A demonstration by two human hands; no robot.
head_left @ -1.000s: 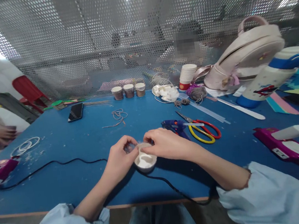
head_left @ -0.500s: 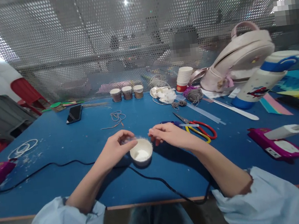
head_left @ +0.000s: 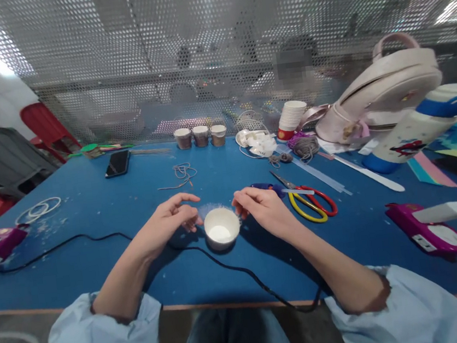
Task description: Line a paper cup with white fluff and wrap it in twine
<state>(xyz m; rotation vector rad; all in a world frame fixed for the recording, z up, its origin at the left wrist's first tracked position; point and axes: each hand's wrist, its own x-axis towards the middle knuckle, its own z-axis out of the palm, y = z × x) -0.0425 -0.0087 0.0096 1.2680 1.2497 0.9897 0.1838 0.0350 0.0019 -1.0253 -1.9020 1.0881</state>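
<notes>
A small white paper cup (head_left: 222, 230) stands upright on the blue table between my hands, with thin pale wisps of thread or fibre (head_left: 211, 206) about its far rim. To its left, my left hand (head_left: 172, 219) is open, thumb and fingers apart and curved toward the cup. On the other side, my right hand (head_left: 266, 211) has thumb and fingertips pressed together beside the rim; whatever they pinch is too small to make out. Just beyond that hand lie a blue glue gun (head_left: 269, 187) and scissors (head_left: 310, 206) with red and yellow handles.
A black cable (head_left: 239, 269) crosses the table before the cup. Behind stand several small cups (head_left: 201, 136), stacked paper cups (head_left: 292, 120) and grey yarn (head_left: 306, 146). A phone (head_left: 117, 164) lies left; a bottle (head_left: 410, 137), bag (head_left: 388, 87) and purple power strip (head_left: 431, 231) are right.
My left hand's thumb has come away from the cup's rim and its fingers have spread. My right hand keeps its pinch close to the rim. The whole view has shifted slightly.
</notes>
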